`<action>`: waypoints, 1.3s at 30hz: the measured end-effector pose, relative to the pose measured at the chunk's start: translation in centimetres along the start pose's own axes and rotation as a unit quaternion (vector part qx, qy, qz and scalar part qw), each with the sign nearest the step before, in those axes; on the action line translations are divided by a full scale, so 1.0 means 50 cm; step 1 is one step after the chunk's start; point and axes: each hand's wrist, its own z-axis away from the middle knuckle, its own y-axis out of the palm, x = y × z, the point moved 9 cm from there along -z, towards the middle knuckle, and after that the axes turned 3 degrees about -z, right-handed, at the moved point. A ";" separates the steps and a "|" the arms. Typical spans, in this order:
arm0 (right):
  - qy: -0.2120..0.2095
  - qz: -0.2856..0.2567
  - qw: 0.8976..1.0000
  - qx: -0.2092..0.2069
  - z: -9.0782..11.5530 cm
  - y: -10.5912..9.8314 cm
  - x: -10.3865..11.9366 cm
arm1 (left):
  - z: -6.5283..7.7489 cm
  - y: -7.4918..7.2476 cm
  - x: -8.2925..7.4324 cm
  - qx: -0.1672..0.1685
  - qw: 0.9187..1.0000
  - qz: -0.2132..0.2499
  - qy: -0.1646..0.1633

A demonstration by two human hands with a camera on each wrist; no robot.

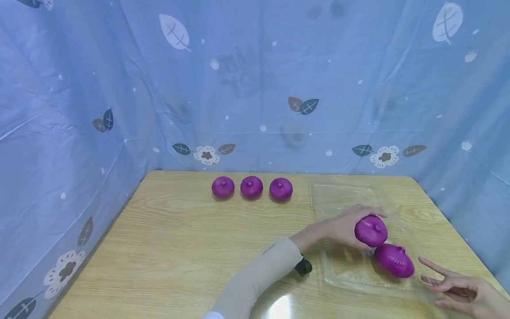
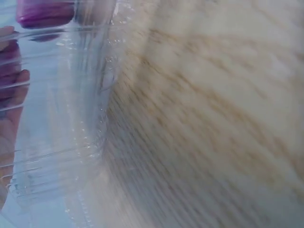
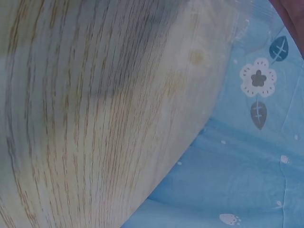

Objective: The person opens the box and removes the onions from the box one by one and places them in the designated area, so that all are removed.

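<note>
My left hand [image 1: 343, 225] reaches over a clear plastic clamshell box [image 1: 338, 280] and holds a purple onion [image 1: 371, 231] between thumb and fingers. Right below it, a second purple onion [image 1: 394, 261] lies tilted on its side in the box. In the left wrist view, part of a hand [image 2: 10, 123] and a purple onion [image 2: 45, 14] show at the left edge through the box's clear wall. My right hand [image 1: 470, 290] is by the box's right side, fingers spread and holding nothing. The right wrist view catches only a sliver of the hand [image 3: 290, 16].
Three more purple onions stand in a row at the back of the table: a left one [image 1: 222, 187], a middle one [image 1: 251, 187] and a right one [image 1: 280, 189]. The box's raised lid [image 1: 322, 191] extends toward the back. A blue patterned curtain [image 1: 247, 88] hangs behind the wooden table [image 1: 167, 248].
</note>
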 end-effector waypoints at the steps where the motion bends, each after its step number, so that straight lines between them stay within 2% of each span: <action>1: -0.003 0.009 1.000 -0.002 -0.001 0.000 0.001 | 0.000 -0.002 0.003 -0.003 1.000 0.004 -0.006; 8: -0.010 0.023 1.000 -0.006 -0.004 0.001 0.008 | 0.001 -0.003 0.018 -0.027 0.995 0.084 -0.052; 16: -0.011 0.031 0.999 -0.004 -0.002 0.001 0.007 | 0.006 -0.004 0.022 -0.032 0.986 0.139 -0.090; 23: -0.011 0.016 1.000 0.001 0.000 0.001 0.003 | 0.006 -0.010 0.014 -0.026 0.989 0.131 -0.065; 32: 0.001 -0.006 1.000 0.003 0.004 -0.001 -0.006 | 0.012 -0.027 0.014 -0.044 0.987 0.136 -0.071; 39: 0.011 -0.021 1.000 -0.002 0.005 -0.004 -0.010 | 0.024 -0.030 0.022 -0.046 0.984 0.130 -0.117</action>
